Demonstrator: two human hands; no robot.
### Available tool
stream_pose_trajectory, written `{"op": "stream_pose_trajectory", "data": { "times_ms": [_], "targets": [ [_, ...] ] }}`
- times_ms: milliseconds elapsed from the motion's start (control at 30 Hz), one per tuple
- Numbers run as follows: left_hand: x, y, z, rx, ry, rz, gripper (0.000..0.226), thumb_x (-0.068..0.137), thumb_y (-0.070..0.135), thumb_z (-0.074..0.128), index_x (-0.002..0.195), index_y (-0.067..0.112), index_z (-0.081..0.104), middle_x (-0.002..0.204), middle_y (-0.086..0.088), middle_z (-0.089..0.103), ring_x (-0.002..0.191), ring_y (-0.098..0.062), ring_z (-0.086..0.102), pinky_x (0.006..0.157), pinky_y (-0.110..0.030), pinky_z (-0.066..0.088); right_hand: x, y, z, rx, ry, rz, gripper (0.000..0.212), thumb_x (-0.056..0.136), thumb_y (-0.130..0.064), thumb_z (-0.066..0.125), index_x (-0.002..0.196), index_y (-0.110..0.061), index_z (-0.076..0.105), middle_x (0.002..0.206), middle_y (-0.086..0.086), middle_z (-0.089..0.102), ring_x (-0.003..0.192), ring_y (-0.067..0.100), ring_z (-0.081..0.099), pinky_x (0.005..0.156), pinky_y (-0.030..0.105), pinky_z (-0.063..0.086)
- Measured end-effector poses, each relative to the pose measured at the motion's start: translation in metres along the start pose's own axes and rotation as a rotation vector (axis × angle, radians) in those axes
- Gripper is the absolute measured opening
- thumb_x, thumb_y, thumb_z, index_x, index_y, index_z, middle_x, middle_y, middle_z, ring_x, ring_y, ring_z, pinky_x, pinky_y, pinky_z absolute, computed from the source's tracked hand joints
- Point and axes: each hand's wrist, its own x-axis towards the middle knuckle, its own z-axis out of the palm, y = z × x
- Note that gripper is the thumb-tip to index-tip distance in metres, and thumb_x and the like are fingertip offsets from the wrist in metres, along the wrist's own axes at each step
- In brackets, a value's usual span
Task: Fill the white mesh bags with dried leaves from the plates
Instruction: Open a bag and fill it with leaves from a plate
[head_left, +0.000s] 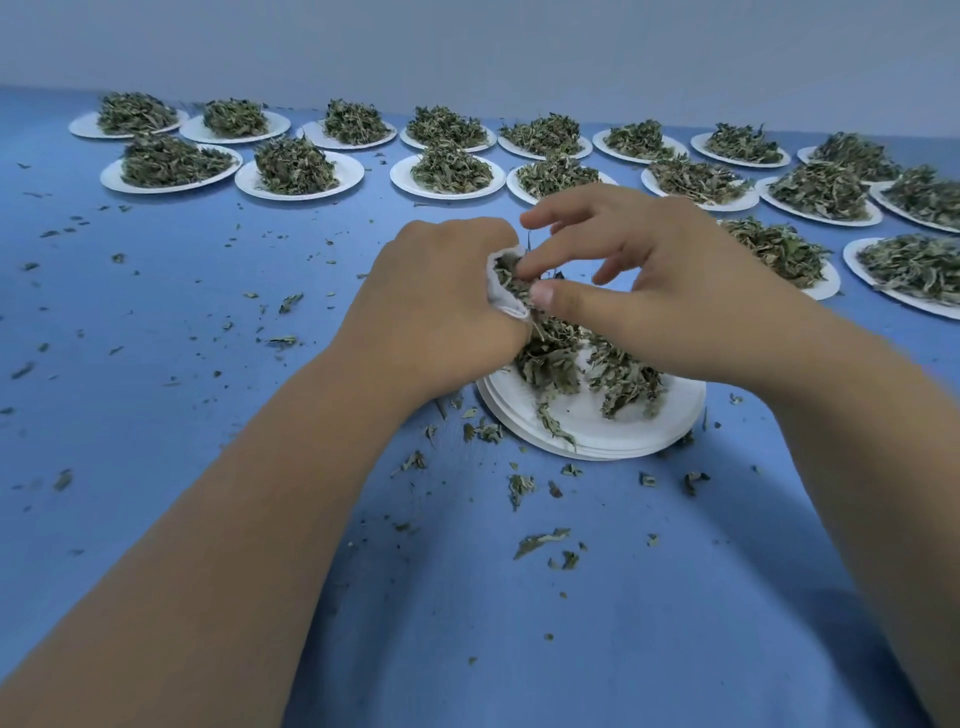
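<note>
Stuffing step: left hand (441, 301) fingers clench limp mesh bag (501, 304) at its rim; right hand (665, 270) fingers pinch light, crumbly dried leaves (509, 275).

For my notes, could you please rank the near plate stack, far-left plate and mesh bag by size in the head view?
1. near plate stack
2. far-left plate, farther away
3. mesh bag, mostly hidden

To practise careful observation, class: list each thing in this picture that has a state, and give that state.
white mesh bag: mouth open, partly filled.
left hand: grips the bag.
right hand: pinches leaves at the bag's mouth.
near plates: stacked, partly emptied.
far plates: heaped full.
</note>
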Motion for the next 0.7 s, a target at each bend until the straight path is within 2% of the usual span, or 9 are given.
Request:
{"op": "stream_pose_trajectory", "data": {
  "times_ms": [100,167,200,333,367,433,500,633,700],
  "targets": [
    [-0.001,0.002,0.002,0.017,-0.046,0.029,0.017,0.066,0.020,0.057,0.065,0.020,0.040,0.054,0.001,0.031,0.051,-0.017,0.026,0.049,-0.030,0.020,0.005,-0.002,0.005,0.005,0.004,-0.011,0.014,0.093,-0.026,0.070,0.103,-0.034,0.078,0.132,-0.015,0.060,0.112,-0.007,0.055,0.088,0.016,0.043],
    [-0.002,0.002,0.002,0.021,-0.065,0.035,0.009,0.066,0.022,0.054,0.067,0.024,0.045,0.054,0.002,0.037,0.049,-0.014,0.032,0.048,-0.029,0.023,0.006,-0.004,0.010,-0.007,0.017,-0.036,0.012,0.092,-0.023,0.072,0.100,-0.030,0.079,0.123,-0.011,0.065,0.097,-0.009,0.057,0.081,0.006,0.037],
    [-0.002,0.001,0.001,0.018,-0.059,0.033,0.005,0.066,0.023,0.052,0.069,0.025,0.048,0.054,0.003,0.040,0.049,-0.014,0.034,0.048,-0.028,0.025,0.006,-0.004,0.011,0.004,0.048,-0.039,0.011,0.090,-0.024,0.074,0.099,-0.030,0.079,0.118,-0.012,0.067,0.092,-0.007,0.058,0.077,0.005,0.036],
    [0.000,-0.004,-0.003,0.000,-0.013,-0.013,0.014,0.064,0.026,0.056,0.064,0.030,0.043,0.051,0.007,0.039,0.048,-0.010,0.034,0.049,-0.027,0.025,0.000,-0.004,0.002,0.092,0.196,0.050,0.017,0.085,-0.043,0.076,0.096,-0.034,0.067,0.102,-0.024,0.065,0.084,0.002,0.067,0.069,0.022,0.049],
    [0.000,-0.004,-0.004,-0.005,-0.013,-0.025,0.014,0.063,0.026,0.055,0.063,0.033,0.043,0.052,0.008,0.042,0.049,-0.008,0.036,0.050,-0.027,0.026,-0.002,-0.004,0.000,0.141,0.175,0.065,0.017,0.085,-0.040,0.077,0.095,-0.031,0.066,0.100,-0.021,0.067,0.081,0.004,0.069,0.067,0.024,0.052],
    [0.000,-0.003,-0.003,-0.018,-0.018,-0.024,0.016,0.062,0.027,0.054,0.060,0.035,0.040,0.051,0.010,0.045,0.049,-0.008,0.039,0.049,-0.022,0.025,-0.003,-0.006,0.001,0.206,0.121,0.052,0.011,0.084,-0.021,0.081,0.092,-0.021,0.072,0.091,-0.011,0.074,0.080,0.007,0.073,0.071,0.028,0.060],
    [-0.001,0.000,-0.001,-0.007,-0.015,0.002,0.020,0.062,0.028,0.054,0.058,0.029,0.035,0.048,0.005,0.039,0.048,-0.014,0.033,0.047,-0.026,0.022,-0.002,-0.010,0.006,0.195,0.146,0.032,0.011,0.082,-0.008,0.081,0.089,-0.016,0.077,0.083,-0.006,0.076,0.078,0.008,0.074,0.078,0.030,0.061],
    [-0.001,0.000,0.000,0.038,-0.010,0.017,0.012,0.065,0.030,0.057,0.071,0.020,0.053,0.054,0.000,0.045,0.055,-0.021,0.044,0.047,-0.038,0.036,0.006,-0.018,0.012,0.167,0.227,-0.019,0.011,0.078,-0.004,0.080,0.083,-0.014,0.077,0.078,-0.004,0.075,0.074,0.011,0.073,0.075,0.033,0.061],
    [-0.002,-0.001,0.001,0.043,0.002,0.015,0.010,0.068,0.031,0.059,0.074,0.024,0.056,0.055,0.003,0.047,0.057,-0.019,0.047,0.049,-0.033,0.034,0.010,-0.021,0.015,0.145,0.251,-0.051,0.010,0.076,-0.003,0.078,0.081,-0.011,0.073,0.078,-0.004,0.074,0.074,0.010,0.072,0.071,0.030,0.059]
  ]
}}
